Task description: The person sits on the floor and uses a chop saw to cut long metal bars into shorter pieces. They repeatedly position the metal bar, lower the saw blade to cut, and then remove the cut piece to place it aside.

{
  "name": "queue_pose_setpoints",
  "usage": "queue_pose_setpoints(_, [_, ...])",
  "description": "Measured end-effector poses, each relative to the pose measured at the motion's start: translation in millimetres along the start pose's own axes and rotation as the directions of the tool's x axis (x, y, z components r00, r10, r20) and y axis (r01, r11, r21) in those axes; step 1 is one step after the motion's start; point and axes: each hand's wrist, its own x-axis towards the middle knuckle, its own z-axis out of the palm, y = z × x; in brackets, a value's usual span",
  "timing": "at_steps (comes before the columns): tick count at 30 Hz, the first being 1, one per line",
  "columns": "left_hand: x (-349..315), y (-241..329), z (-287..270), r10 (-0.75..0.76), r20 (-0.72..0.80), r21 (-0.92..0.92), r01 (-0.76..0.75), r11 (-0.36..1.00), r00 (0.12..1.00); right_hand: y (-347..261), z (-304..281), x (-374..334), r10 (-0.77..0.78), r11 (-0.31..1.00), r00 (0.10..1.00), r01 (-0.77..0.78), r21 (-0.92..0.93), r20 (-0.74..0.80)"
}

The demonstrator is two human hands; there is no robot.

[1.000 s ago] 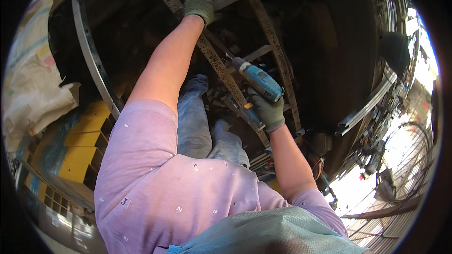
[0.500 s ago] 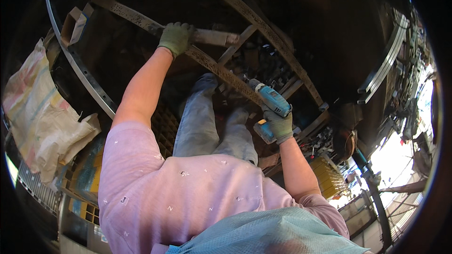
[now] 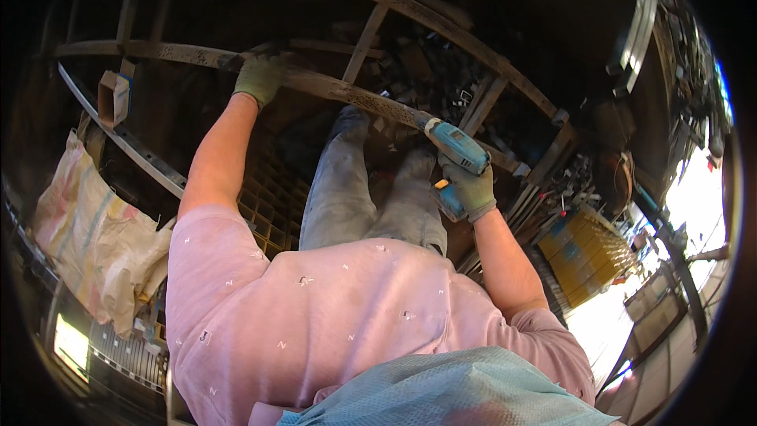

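And here's the right hand (image 3: 471, 186), gloved, fingers closed firmly round the grip of the blue drill (image 3: 457, 146)! The drill is up off to the right, in front of the body, nose pointing up and leftward, with its battery showing below the glove. That nose sits right over the near rail of the frame (image 3: 359, 97); whether it touches the metal, I cannot tell from here. Across to the left hand (image 3: 259, 79), also gloved, arm stretched well out, down at that same near rail, and it's a blur; whether the fingers are wrapped round the metal, I can't tell. The frame itself spans the view like a ladder, two long rails with rungs between, its far left end deep in shadow. Legs in jeans (image 3: 339, 181) stand just this side of it, below the pink shirt (image 3: 315, 308). Out on the left, a pale sack (image 3: 98, 225) hangs creased below a curved metal strip (image 3: 142, 159), a small carton (image 3: 115, 98) beside the strip. Over on the right, a yellow stack (image 3: 579, 256) catches the light, with shiny bars (image 3: 637, 31) above it.
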Motion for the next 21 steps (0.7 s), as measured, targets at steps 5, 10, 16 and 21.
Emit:
queue_pose_setpoints(5, [-16, 59, -36, 0.031, -0.248, -0.151, -0.070, 0.986, 0.968, -8, -1, -27, 0.033, 0.989, 0.999, -0.033, 0.144, 0.004])
queue_pose_setpoints(10, [-26, 177, -61, 0.106, 0.082, -0.975, 0.058, 0.215, 0.991, -27, -8, -64, -0.066, 0.977, 0.975, 0.019, 0.213, 0.214])
queue_pose_setpoints(16, [-61, 289, -95, 0.465, 0.412, -0.909, 0.385, 0.157, 0.784, -2, -35, -113, -0.257, 0.959, 0.952, 0.231, 0.163, 0.163])
queue_pose_setpoints(21, [-76, 355, -118, 0.384, 0.546, -0.834, 0.444, 0.327, 0.744, 28, -68, -163, -0.287, 0.943, 0.957, 0.275, 0.188, 0.040])
